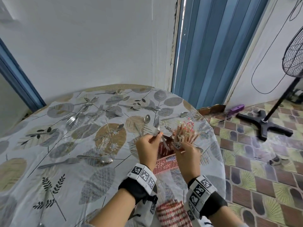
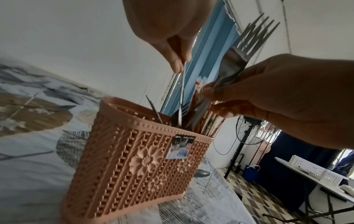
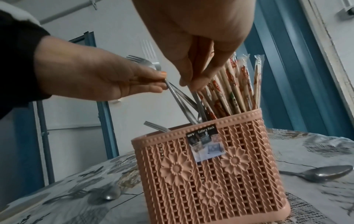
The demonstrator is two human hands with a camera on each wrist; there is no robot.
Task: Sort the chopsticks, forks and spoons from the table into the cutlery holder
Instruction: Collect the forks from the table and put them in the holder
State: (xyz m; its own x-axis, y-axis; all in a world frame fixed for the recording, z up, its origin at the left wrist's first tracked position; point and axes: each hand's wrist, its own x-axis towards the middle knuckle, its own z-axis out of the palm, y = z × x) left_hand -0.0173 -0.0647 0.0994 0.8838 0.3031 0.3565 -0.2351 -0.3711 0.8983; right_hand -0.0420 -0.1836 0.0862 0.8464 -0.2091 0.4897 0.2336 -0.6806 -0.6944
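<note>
A pink plastic cutlery holder (image 1: 164,163) (image 2: 134,159) (image 3: 229,174) stands near the table's right edge. Wrapped chopsticks (image 1: 185,130) (image 2: 208,121) (image 3: 235,84) fill its right compartment. My left hand (image 1: 158,134) (image 2: 212,98) (image 3: 162,83) pinches stacked forks (image 1: 156,124) (image 2: 247,44) (image 3: 139,60) at the neck, tines up, with the handles angled down into the holder. My right hand (image 1: 176,144) (image 2: 181,65) (image 3: 189,86) reaches down from above and pinches a thin metal handle (image 2: 182,94) (image 3: 196,98) standing in the holder beside the chopsticks. Another fork (image 3: 155,125) leans in the left compartment.
Several loose spoons and forks lie on the leaf-print tablecloth: a spoon (image 1: 146,119) behind the holder, a spoon (image 3: 323,174) to its right, and a fork and spoon (image 1: 98,159) to its left. A standing fan (image 1: 293,59) is on the tiled floor beyond the table's right edge.
</note>
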